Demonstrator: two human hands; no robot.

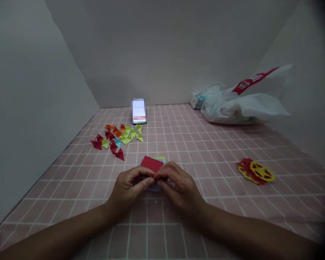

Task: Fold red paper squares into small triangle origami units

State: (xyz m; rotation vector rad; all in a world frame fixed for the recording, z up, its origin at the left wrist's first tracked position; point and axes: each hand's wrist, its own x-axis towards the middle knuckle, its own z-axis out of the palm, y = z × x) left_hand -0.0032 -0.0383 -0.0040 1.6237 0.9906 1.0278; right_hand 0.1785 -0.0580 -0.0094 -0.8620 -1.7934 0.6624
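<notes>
My left hand (132, 185) and my right hand (181, 184) meet at the fingertips in front of me, both pinched closed. Between the fingertips shows a small bit of red paper (152, 176), mostly hidden by the fingers. Just behind it is a red paper sheet (151, 164), lying over a stack of coloured paper (161, 159) with yellow and bluish edges. Whether the pinched bit joins the red sheet, I cannot tell. Beyond my left hand lie several folded paper cranes (126, 137) in red, orange, yellow-green and blue.
A phone (139, 111) with a lit screen stands upright near the back wall. Red and yellow paper cutouts (257, 171) lie to the right. At the back right sit a white plastic bag (241, 108) and a small box (196, 101). A pink checked cloth (206, 144) covers the table.
</notes>
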